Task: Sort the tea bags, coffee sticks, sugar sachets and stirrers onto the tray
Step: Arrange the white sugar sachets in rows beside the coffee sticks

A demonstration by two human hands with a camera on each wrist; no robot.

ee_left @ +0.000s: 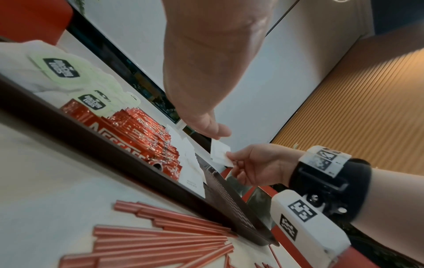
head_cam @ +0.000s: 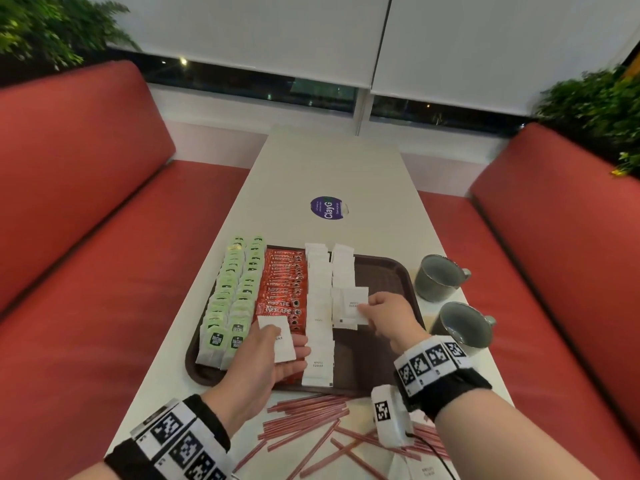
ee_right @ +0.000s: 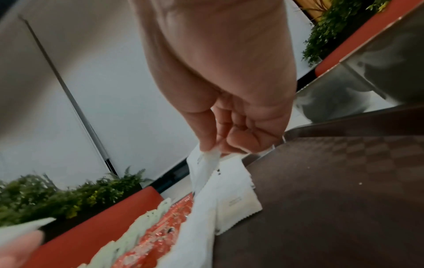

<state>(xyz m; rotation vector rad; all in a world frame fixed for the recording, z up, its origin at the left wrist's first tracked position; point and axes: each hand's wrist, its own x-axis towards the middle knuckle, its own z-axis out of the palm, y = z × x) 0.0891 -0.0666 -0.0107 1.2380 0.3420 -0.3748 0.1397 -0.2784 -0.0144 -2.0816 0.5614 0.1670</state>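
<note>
Stirrers lay loose on the table nearest the viewer, in front of the tray and not yet on it. On the tray, from the left: two rows of tea bags, a row of coffee sticks, then two columns of sugar sachets.

Over the tray's near left part the left hand held a spare sachet, thumb on top and fingers nearly straight beneath. Further right, the right hand pinched another sachet by its edge, thumb and forefinger clamped on the paper, at the near end of the second column. The right part of the tray was bare; two cups stood on the table beyond its right rim.

Placing it well probably meant lowering the sachet flat, overlapping the one beneath like the rest, edges square to the column, then letting go without dragging the light paper askew.
</note>
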